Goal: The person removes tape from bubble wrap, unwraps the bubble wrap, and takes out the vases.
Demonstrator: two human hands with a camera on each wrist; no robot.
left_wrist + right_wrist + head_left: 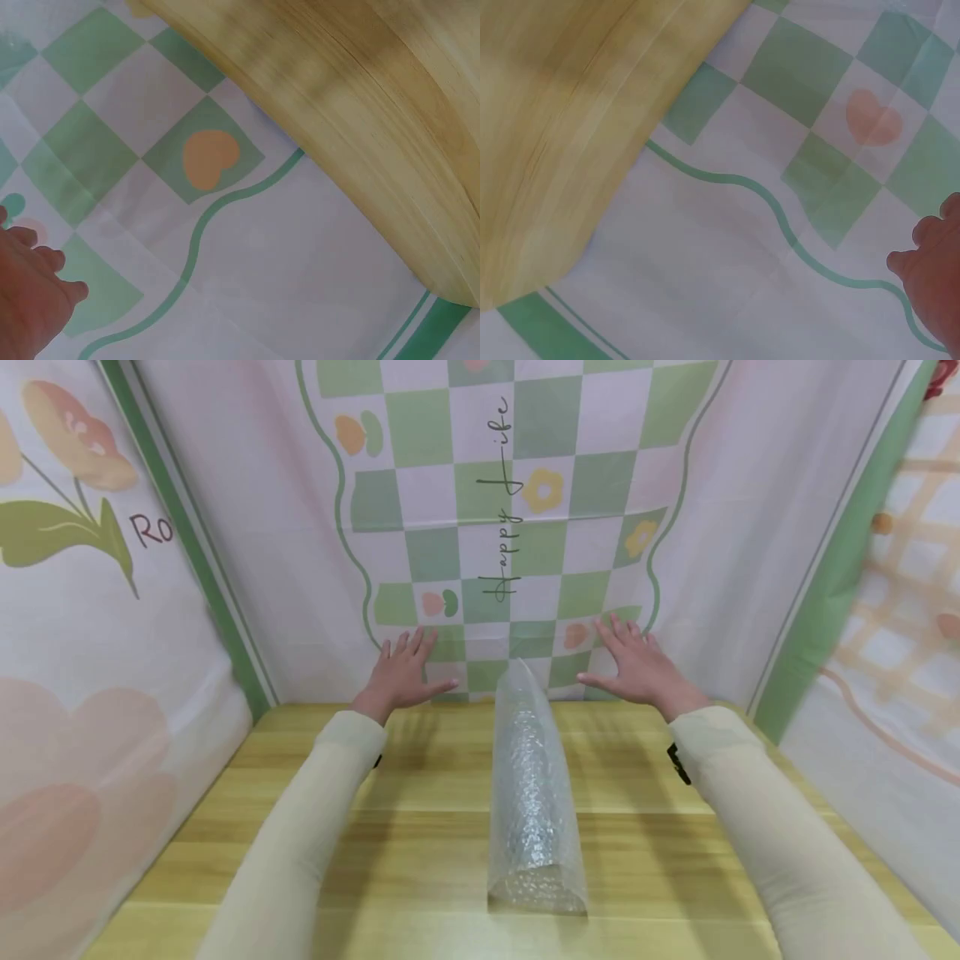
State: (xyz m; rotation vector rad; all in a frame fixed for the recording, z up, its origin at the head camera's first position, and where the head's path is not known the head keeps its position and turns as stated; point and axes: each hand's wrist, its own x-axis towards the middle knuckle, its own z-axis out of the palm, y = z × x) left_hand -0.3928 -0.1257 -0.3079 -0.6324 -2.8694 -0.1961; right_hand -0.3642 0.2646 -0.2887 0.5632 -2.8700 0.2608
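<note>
The bubble wrap [532,793] lies on the table [420,860], in the middle between the two arms. It is rolled or folded into a long, clear tube whose broader end is nearer the person, while its narrow end runs to the far edge and overlaps the back cloth [420,431] in the head view.

The left hand [402,675] is to the left of the wrap's far end and the right hand [637,668] to its right, both apart from it. Each grip is empty and widely spread, fingers pointing away from the person and thumbs turned inward. Whether the fingertips touch the cloth is hard to tell; in the wrist views only part of each hand shows, near the cloth's printed squares.

The cloth bears green and white checks, small fruit and flower prints and the words "Happy Life". A left cloth [82,635] with large flowers and a right cloth [892,652] with a plaid print flank the table. Pale sleeves [292,835] cover both forearms, and a dark object [678,764] shows beside the right cuff.
</note>
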